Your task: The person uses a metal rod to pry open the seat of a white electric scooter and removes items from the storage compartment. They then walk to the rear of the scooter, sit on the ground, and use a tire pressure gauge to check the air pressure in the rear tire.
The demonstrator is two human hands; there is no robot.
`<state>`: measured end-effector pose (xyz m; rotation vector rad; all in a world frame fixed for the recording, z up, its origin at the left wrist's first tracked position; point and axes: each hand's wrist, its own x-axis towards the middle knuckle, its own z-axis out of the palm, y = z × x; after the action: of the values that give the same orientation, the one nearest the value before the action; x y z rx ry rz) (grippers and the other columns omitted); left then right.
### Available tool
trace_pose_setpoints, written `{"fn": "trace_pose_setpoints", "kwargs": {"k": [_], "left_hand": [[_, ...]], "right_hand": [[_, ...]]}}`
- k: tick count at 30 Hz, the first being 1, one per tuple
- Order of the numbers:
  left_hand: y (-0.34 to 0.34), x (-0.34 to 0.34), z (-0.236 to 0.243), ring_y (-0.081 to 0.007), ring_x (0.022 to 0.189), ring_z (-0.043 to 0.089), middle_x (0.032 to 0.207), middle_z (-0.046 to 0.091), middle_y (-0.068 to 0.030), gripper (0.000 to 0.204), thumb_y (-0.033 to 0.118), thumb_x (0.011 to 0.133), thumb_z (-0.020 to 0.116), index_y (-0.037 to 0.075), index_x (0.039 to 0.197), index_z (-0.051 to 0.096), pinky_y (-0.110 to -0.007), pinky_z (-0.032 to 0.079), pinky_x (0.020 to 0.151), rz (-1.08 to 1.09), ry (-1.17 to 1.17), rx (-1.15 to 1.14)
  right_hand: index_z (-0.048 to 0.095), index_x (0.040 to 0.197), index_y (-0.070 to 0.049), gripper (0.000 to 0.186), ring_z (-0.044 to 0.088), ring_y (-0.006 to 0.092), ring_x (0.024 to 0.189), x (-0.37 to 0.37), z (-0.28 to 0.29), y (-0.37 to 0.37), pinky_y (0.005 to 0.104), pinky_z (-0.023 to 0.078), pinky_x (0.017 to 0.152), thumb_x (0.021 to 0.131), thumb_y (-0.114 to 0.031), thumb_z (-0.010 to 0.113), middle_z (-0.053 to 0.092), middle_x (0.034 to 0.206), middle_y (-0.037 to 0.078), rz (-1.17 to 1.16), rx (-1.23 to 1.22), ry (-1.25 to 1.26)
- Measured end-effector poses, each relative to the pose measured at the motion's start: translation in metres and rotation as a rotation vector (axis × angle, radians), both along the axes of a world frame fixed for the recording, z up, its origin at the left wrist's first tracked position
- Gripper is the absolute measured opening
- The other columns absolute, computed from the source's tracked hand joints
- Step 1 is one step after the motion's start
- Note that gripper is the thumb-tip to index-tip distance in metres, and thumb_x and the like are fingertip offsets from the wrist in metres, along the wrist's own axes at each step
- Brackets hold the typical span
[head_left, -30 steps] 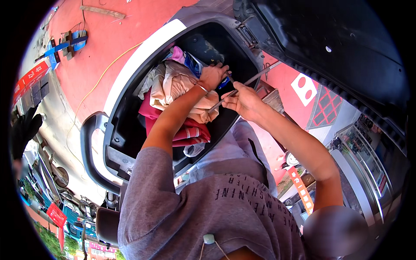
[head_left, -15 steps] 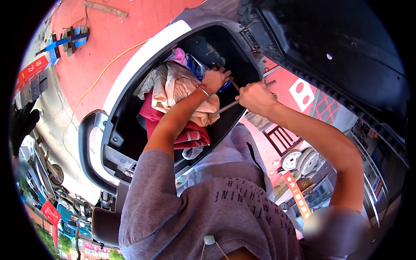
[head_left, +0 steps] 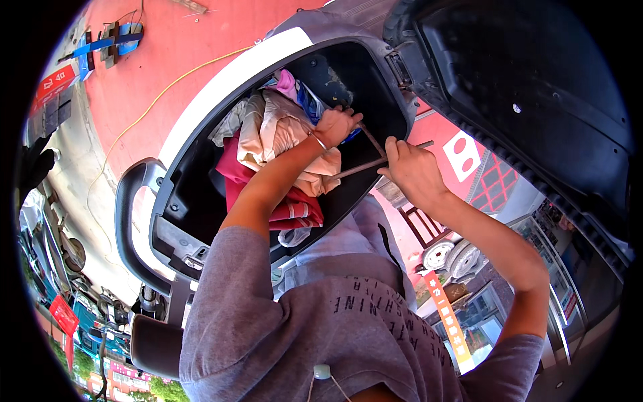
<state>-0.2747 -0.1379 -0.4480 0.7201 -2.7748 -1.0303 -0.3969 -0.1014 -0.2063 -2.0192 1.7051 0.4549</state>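
Observation:
An open storage compartment with a pale rim [head_left: 234, 63] holds folded beige cloth [head_left: 268, 130], dark red cloth [head_left: 238, 184], a pink item [head_left: 285, 83] and blue plastic [head_left: 308, 100]. Its raised black lid [head_left: 516, 80] fills the upper right. My left hand [head_left: 333, 126] is closed on the upper end of a thin brownish metal rod [head_left: 372, 142], just above the beige cloth. My right hand [head_left: 408, 171] is closed at where this rod meets a longer crosswise rod [head_left: 355, 171], over the compartment's right edge.
A yellow cable [head_left: 167, 87] crosses the red ground near a blue metal stand [head_left: 127, 40]. Spare wheels [head_left: 459, 258] and a wooden rack [head_left: 422, 224] lie right of my legs. A glass case [head_left: 556, 268] is at far right, parked scooters [head_left: 74, 254] at far left.
My right hand has moved rightward with the rods, which now angle more openly across the compartment's right side. My left hand stays at the rod's upper end, shifted slightly.

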Motion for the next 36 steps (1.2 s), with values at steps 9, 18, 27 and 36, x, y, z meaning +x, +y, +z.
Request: {"fn": "trace_pose_setpoints", "kwargs": {"k": [9, 18, 27, 36], "left_hand": [[-0.003, -0.004, 0.007, -0.0246, 0.072, 0.059, 0.083, 0.058, -0.0051, 0.022, 0.033, 0.08, 0.054, 0.016, 0.094, 0.057, -0.034, 0.048, 0.052, 0.051, 0.014, 0.004], [-0.002, -0.003, 0.002, -0.0253, 0.07, 0.059, 0.083, 0.058, -0.0055, 0.022, 0.033, 0.078, 0.055, 0.015, 0.092, 0.058, -0.034, 0.048, 0.052, 0.025, 0.008, 0.012], [-0.004, -0.004, 0.001, -0.0252, 0.071, 0.058, 0.082, 0.057, -0.0046, 0.024, 0.034, 0.08, 0.054, 0.015, 0.094, 0.058, -0.034, 0.048, 0.051, -0.001, 0.058, -0.006], [-0.006, -0.003, 0.014, -0.0252, 0.073, 0.058, 0.085, 0.059, -0.0047, 0.026, 0.032, 0.081, 0.053, 0.015, 0.1, 0.056, -0.034, 0.048, 0.052, 0.075, 0.033, 0.038]], "right_hand": [[0.056, 0.066, 0.001, 0.04, 0.054, 0.0185, 0.048, -0.01, -0.032, -0.005, 0.0294, 0.045, 0.045, 0.083, -0.035, 0.054, 0.052, 0.054, 0.009, -0.427, 0.263, -0.268], [0.053, 0.077, 0.004, 0.038, 0.054, 0.0219, 0.05, 0.016, -0.013, -0.001, 0.031, 0.048, 0.053, 0.088, -0.031, 0.049, 0.05, 0.054, 0.011, -0.896, 0.486, -0.353], [0.061, 0.073, -0.001, 0.013, 0.059, 0.0218, 0.061, -0.007, -0.019, -0.014, 0.03, 0.048, 0.051, 0.073, -0.014, 0.057, 0.057, 0.063, 0.01, 0.426, 0.132, 0.119], [0.054, 0.075, 0.004, 0.038, 0.049, 0.0181, 0.042, 0.011, -0.033, -0.017, 0.0307, 0.046, 0.047, 0.091, -0.028, 0.043, 0.053, 0.06, 0.014, -1.514, 0.549, -0.636]]}}
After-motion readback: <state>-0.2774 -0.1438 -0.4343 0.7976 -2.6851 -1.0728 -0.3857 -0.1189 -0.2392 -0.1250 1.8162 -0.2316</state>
